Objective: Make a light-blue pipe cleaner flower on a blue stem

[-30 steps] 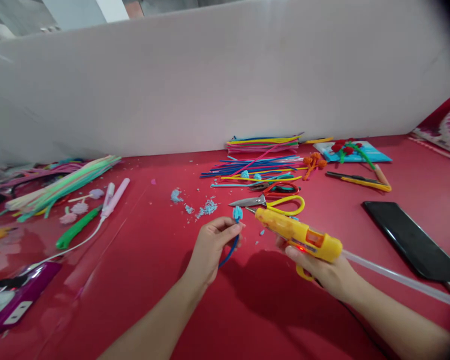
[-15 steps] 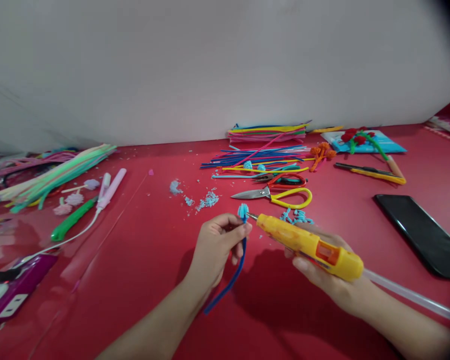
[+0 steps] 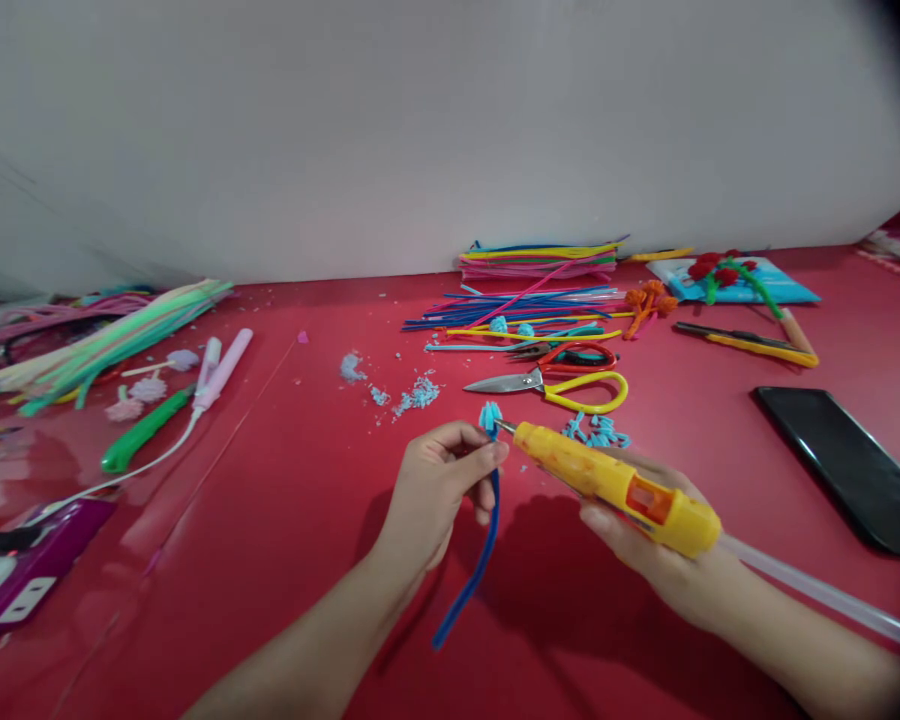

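My left hand (image 3: pixel 446 485) pinches a dark blue pipe cleaner (image 3: pixel 474 575) near its top, and the rest of it hangs below my fingers. A small cluster of light blue pieces (image 3: pixel 489 415) sits at its upper end. Closed around a yellow hot glue gun (image 3: pixel 607 480), my right hand (image 3: pixel 656 545) holds the nozzle against or just beside that cluster; whether they touch I cannot tell. A clear glue stick (image 3: pixel 817 585) sticks out of the gun's back. Short light blue cut pieces (image 3: pixel 600 431) lie behind the gun.
Yellow-handled scissors (image 3: pixel 547 388) and red-handled pliers (image 3: pixel 577 356) lie beyond my hands. Pipe cleaner bundles (image 3: pixel 540 265) rest by the wall. On the right is a black phone (image 3: pixel 844 470). A pink curling iron (image 3: pixel 225 370), green-handled cutter (image 3: pixel 146 430) and purple power strip (image 3: pixel 45 570) are left.
The hanging end of the dark blue pipe cleaner has swung right and down. The glue gun's nozzle stays at the cluster, and the view has shifted slightly.
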Motion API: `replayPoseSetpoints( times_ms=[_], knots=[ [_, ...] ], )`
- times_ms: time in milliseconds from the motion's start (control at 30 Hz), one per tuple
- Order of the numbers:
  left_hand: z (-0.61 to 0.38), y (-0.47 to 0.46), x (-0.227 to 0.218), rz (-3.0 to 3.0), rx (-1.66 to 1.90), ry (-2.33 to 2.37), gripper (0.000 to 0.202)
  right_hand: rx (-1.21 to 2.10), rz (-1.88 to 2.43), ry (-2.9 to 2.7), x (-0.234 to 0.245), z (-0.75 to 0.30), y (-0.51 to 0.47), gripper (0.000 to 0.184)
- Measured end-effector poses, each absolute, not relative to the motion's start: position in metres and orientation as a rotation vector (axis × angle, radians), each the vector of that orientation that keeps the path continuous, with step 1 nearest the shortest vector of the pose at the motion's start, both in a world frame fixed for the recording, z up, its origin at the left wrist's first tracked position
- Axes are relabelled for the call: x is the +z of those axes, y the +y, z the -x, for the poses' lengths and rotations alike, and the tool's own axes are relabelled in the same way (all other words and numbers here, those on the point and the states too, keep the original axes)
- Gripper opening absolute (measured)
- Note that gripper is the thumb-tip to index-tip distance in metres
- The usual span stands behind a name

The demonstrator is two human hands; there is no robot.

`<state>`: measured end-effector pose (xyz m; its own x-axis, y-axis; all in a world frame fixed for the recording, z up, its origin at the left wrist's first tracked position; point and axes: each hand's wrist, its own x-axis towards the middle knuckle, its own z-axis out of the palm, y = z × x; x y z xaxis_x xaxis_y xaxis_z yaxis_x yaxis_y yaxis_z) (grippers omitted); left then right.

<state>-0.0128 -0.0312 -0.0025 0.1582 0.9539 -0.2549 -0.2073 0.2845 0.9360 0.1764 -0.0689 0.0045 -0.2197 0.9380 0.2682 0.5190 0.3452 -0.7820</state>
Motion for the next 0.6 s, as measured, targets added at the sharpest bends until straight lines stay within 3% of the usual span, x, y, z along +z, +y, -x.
replayPoseSetpoints(
  times_ms=[600],
  knots=[
    [0.0123,-0.0311,-0.0001,-0.892,1.024,1.089,0.024,0.644,1.273,-1.913,-0.0013,-0.1751,-0.0682,0.027]
  ],
)
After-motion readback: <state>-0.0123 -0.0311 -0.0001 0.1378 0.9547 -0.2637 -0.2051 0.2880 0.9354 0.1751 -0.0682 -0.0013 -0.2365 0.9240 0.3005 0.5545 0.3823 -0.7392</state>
